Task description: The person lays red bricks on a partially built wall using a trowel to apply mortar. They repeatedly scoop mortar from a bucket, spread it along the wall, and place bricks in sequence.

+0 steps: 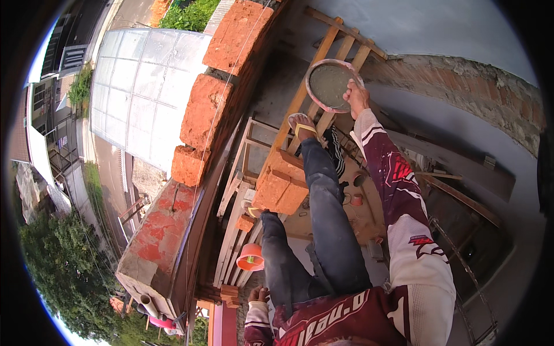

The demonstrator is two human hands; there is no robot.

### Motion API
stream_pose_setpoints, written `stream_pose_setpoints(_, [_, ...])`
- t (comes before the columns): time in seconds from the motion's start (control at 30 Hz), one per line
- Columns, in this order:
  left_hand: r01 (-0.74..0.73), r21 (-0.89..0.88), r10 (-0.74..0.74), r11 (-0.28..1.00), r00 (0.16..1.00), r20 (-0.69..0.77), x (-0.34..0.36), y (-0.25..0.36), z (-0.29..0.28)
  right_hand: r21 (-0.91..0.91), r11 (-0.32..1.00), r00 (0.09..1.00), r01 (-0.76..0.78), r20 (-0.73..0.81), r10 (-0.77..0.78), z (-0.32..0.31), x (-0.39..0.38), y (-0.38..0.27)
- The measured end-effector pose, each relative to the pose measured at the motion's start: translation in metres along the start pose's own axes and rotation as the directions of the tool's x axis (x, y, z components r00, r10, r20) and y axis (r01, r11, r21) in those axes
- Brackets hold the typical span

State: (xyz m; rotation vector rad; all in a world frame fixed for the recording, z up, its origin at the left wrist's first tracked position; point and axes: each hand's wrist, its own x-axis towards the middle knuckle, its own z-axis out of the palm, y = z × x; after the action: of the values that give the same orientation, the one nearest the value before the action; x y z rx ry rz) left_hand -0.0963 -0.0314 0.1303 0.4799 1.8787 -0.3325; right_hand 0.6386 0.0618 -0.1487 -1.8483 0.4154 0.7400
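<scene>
My right hand (357, 96) reaches far forward, its fingers closed on the rim of a round, pinkish mortar tub (309, 90). Grey wet mortar (330, 83) fills much of the tub, which sits at the wooden planks (314, 75). My left hand (258, 294) is low beside my thigh, its fingers curled; whatever they may hold is hidden. An orange bucket (250, 250) with something yellow-green inside is the nearest thing ahead of that hand. Orange bricks (281, 187) are stacked on the planks between my feet.
I stand on narrow scaffold boards, high above a floor (363, 216) with things scattered on it. To the left runs a brick wall (201, 109) with a taut string along it; a street and trees (69, 277) lie beyond. A plastered wall edge (461, 86) is at right.
</scene>
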Motion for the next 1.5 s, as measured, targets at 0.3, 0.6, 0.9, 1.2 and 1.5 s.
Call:
stream_pose_setpoints(0.3, [0.032,0.199,-0.027,0.979,0.999,-0.028,0.001,0.004,0.035,-0.373,0.824,0.841,-0.427,-0.499,0.209,-0.071,0.052,0.032])
stream_pose_setpoints(0.6, [0.126,0.234,-0.125,0.964,0.992,-0.021,-0.013,0.031,0.031,0.041,0.550,0.485,0.834,0.423,-0.766,0.087,-0.304,-0.020])
stream_pose_setpoints(0.9, [-0.222,0.116,0.213,0.968,0.973,0.087,0.048,-0.090,0.044,0.856,0.260,-0.746,0.447,0.517,-0.419,0.220,-0.712,-0.057])
stream_pose_setpoints(1.2, [-0.100,-0.052,0.106,0.994,0.985,0.138,0.044,-0.104,0.027,0.806,-0.216,-0.831,0.551,0.553,-0.055,0.315,-0.928,0.111])
stream_pose_setpoints(1.5, [-0.295,-0.237,0.325,0.926,0.940,0.103,0.092,-0.142,0.023,0.678,0.006,-0.677,0.735,0.735,0.040,0.287,-0.942,0.091])
